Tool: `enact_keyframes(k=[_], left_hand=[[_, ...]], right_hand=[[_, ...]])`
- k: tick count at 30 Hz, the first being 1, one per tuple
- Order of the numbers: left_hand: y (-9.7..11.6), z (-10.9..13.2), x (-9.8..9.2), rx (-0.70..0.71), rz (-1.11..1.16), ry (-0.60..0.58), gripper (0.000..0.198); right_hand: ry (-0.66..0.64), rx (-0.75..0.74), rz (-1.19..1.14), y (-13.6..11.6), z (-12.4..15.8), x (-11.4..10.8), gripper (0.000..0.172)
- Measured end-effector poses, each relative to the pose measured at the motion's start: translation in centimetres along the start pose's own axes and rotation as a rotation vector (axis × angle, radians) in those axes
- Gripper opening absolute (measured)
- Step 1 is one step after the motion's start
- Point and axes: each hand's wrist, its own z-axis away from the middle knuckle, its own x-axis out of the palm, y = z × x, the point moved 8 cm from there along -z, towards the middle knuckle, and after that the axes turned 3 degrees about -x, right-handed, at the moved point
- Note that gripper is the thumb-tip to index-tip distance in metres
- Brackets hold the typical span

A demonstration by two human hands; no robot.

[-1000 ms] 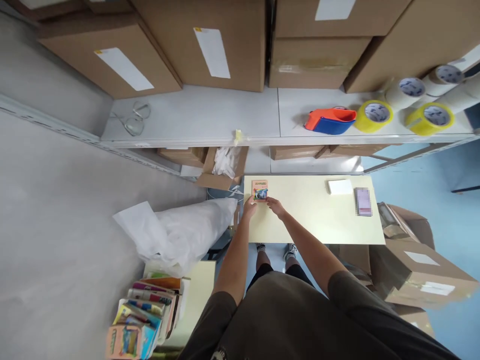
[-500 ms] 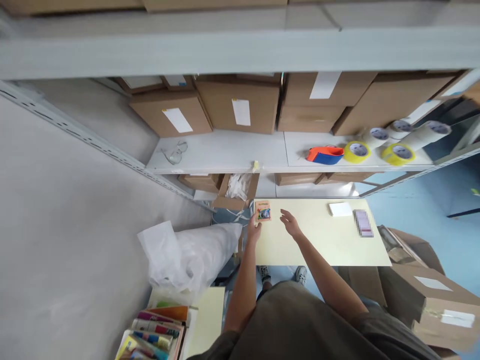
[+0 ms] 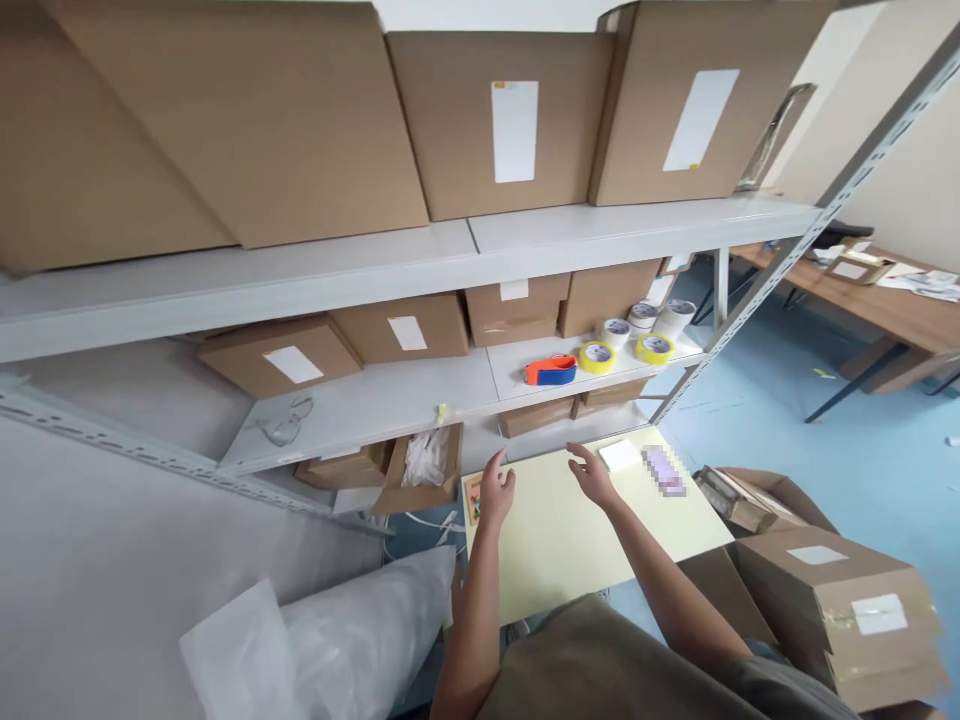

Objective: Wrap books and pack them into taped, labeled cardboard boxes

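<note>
Over the left part of the pale yellow table, my left hand is open, its fingers apart and nothing in it. Just beside it, at the table's left edge, lies a small orange card or booklet, partly covered by that hand. My right hand is also open and holds nothing, above the table's far side. To its right are a white flat item and a blurred-out purple item.
Beyond the table stands a metal shelf with cartons, tape rolls, an orange-and-blue item and glasses. An open carton holds white pieces. A plastic bag lies left, cartons right.
The view has swung up and to the right. My left hand has let go of the orange card, which now lies at the table's left edge. My right hand stays open.
</note>
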Motion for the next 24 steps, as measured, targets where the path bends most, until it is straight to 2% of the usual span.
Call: enact_keyframes(k=[3,6,11,15,18,20,24], left_hand=[[2.0,-1.2,2.4,0.050,-0.043,0.035,0.055],[3.3,-2.5,4.8,0.037,-0.037,0.069,0.055],[5.2,-4.0,7.7,0.026,-0.026,0.142,0.059],[6.2,-3.9,8.4,0.031,-0.026,0.197,0.059],[6.0,-3.0,7.6,-0.009,-0.036,0.261,0.058],[5.8,-2.0,6.8,-0.022,-0.046,0.301,0.056],[5.0,-0.1,4.9,-0.048,-0.068,0.354,0.053]], right_hand=[[0.005,-0.063,0.043,-0.7,-3.0,-3.3,0.046],[-0.008,-0.131,0.064,-1.2,-6.5,-5.7,0.047],[-0.038,-0.329,0.114,-4.3,-13.9,-7.3,0.051],[-0.075,-0.500,0.241,-8.7,-20.2,-6.1,0.054],[-0.228,-0.480,0.447,-9.9,-23.4,-3.3,0.050],[-0.303,-0.447,0.590,-9.7,-24.1,-1.7,0.046],[-0.289,-0.469,0.756,-9.2,-23.5,-1.0,0.036]])
